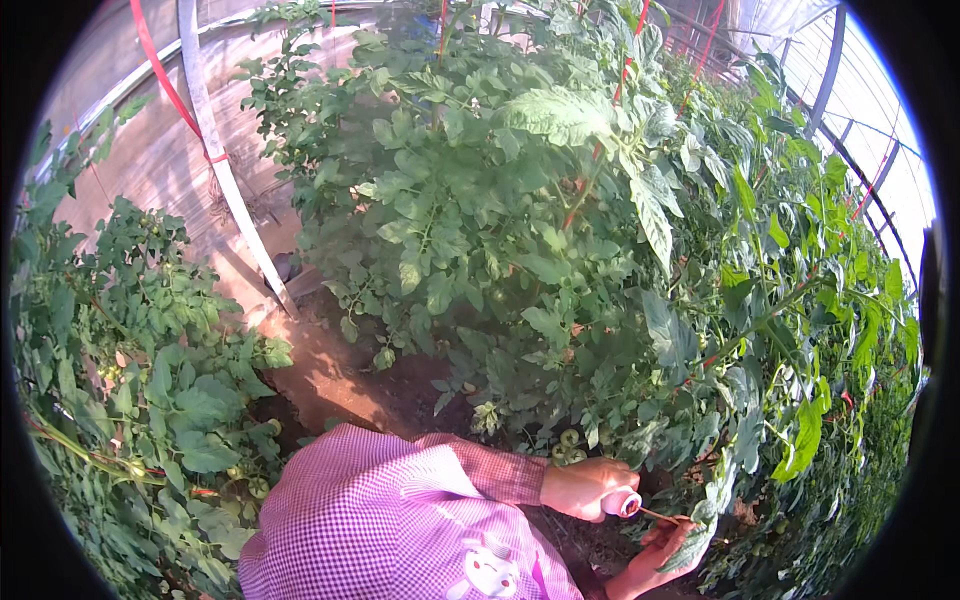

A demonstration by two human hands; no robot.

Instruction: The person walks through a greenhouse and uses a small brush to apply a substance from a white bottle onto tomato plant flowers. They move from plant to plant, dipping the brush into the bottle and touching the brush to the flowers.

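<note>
My left hand (589, 486) is closed around a small white bottle (621, 502), whose open mouth faces right and shows something dark inside. My right hand (664, 551) pinches a thin brown stick (658, 514), one end of which is at the bottle's mouth. A tomato leaf (697, 536) hangs over the fingers of my right hand and partly hides them. Just above my left wrist, green tomatoes (570, 444) hang low on a tomato plant (465, 247).
Dense tomato plants (180, 390) stand at the left, and more fill the right side (810, 337). A pale slanting post (232, 187) with a red tie (163, 75) rises by the wall. Bare soil (330, 375) lies between the rows.
</note>
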